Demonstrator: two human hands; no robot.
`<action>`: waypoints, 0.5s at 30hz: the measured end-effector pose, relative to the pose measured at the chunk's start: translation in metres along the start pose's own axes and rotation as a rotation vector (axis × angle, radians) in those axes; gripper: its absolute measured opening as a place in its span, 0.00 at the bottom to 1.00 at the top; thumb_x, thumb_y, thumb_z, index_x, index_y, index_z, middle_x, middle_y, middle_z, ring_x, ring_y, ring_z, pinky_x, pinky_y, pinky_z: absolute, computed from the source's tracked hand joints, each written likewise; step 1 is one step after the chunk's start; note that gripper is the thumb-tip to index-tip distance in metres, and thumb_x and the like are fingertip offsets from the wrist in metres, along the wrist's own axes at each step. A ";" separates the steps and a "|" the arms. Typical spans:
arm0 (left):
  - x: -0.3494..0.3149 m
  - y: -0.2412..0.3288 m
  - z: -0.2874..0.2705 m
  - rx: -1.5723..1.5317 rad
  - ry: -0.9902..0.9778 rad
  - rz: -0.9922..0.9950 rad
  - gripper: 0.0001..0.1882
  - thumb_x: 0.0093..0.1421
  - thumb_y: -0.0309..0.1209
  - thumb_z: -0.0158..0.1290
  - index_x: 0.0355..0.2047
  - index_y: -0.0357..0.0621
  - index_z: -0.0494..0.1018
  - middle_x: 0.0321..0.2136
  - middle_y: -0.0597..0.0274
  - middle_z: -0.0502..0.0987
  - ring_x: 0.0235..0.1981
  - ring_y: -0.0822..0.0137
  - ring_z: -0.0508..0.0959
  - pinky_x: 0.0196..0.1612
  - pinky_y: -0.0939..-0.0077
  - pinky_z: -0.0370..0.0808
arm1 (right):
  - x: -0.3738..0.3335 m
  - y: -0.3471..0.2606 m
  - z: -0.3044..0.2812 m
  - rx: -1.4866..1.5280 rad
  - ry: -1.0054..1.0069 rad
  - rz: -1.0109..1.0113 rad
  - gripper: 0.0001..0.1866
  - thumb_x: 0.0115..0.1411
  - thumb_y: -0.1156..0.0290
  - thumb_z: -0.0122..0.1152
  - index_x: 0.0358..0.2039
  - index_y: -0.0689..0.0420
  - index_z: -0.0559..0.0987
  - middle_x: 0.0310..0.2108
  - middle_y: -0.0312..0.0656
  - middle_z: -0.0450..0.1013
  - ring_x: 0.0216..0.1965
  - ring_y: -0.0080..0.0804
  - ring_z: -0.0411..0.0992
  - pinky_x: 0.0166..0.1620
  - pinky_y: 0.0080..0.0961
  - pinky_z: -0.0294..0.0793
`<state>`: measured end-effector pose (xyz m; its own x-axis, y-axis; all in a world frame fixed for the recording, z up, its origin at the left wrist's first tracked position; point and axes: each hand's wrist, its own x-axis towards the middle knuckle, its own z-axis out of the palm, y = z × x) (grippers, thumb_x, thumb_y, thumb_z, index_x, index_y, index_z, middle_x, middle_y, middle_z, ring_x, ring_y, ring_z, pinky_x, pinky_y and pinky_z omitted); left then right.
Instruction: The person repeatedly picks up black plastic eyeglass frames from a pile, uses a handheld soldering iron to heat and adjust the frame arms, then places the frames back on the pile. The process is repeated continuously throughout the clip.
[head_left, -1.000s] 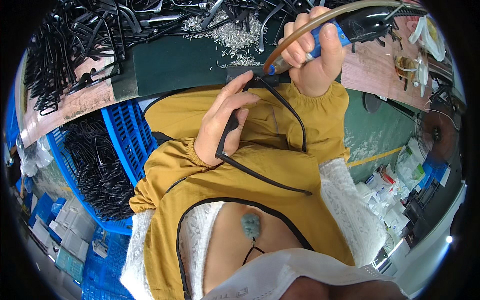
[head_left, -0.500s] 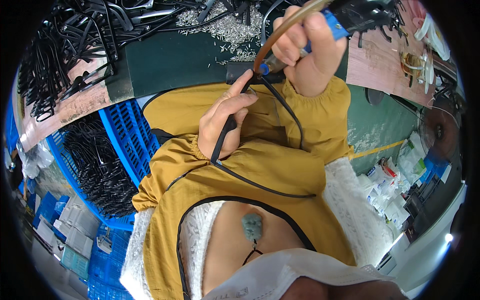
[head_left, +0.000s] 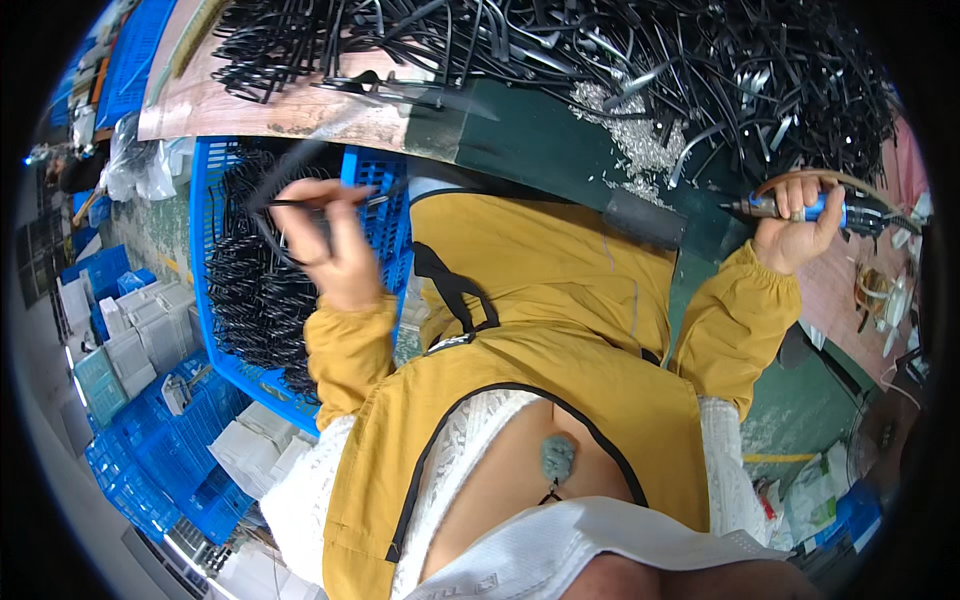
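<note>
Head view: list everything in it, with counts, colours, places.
Workbench: one, pinkish, across the top
Mat: one, dark green, on the workbench
Block: one, black, mat's near edge
Loose glasses arms: uncountable, mostly black, along the workbench
Small metal pieces: uncountable, silver, on the mat
Basket: one, blue, below the workbench, left
Basket contents: uncountable, black, inside
Crates: several, blue, lower left
Boxes: several, white, beside crates
Apron: one, mustard, on the wearer
Pendant: one, grey-green, chest
Mask: one, white, bottom
Glasses frame: one, black, blurred, in left hand
Hose-fed tool: one, blue and black, in right hand
Left hand: one, bare, left
Right hand: one, bare, right
</note>
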<state>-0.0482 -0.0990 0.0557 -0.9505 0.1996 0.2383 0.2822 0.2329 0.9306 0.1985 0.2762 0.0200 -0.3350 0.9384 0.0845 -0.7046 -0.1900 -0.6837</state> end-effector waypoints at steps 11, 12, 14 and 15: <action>0.108 -0.074 0.054 0.502 0.003 0.772 0.30 0.65 0.25 0.42 0.69 0.34 0.63 0.69 0.46 0.64 0.74 0.48 0.56 0.75 0.55 0.42 | 0.018 -0.002 -0.043 -0.615 0.101 -0.154 0.42 0.73 0.34 0.35 0.59 0.64 0.73 0.54 0.48 0.76 0.54 0.40 0.74 0.61 0.36 0.69; 0.109 -0.071 0.058 0.529 -0.157 0.887 0.24 0.69 0.30 0.41 0.62 0.39 0.72 0.57 0.55 0.78 0.64 0.53 0.72 0.72 0.57 0.51 | 0.022 -0.009 -0.045 -0.646 0.061 -0.172 0.35 0.75 0.42 0.42 0.58 0.65 0.75 0.53 0.45 0.76 0.57 0.39 0.72 0.61 0.36 0.68; 0.110 -0.056 0.057 0.749 -0.351 0.744 0.19 0.71 0.35 0.41 0.50 0.43 0.80 0.43 0.59 0.82 0.50 0.56 0.78 0.63 0.60 0.62 | 0.034 -0.015 -0.048 -1.162 -0.041 -0.229 0.25 0.72 0.53 0.52 0.56 0.63 0.77 0.52 0.48 0.77 0.57 0.43 0.73 0.61 0.39 0.68; 0.113 -0.046 0.059 0.781 -0.385 0.690 0.18 0.72 0.37 0.41 0.46 0.44 0.80 0.39 0.59 0.81 0.45 0.55 0.78 0.58 0.59 0.63 | 0.039 -0.015 -0.048 -1.466 -0.219 -0.400 0.21 0.63 0.63 0.59 0.54 0.60 0.78 0.51 0.47 0.77 0.54 0.44 0.74 0.58 0.40 0.70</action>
<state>-0.1606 -0.0310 0.0234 -0.4919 0.7685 0.4091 0.8685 0.4663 0.1682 0.2258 0.3298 -0.0017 -0.4551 0.7727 0.4424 0.4048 0.6221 -0.6702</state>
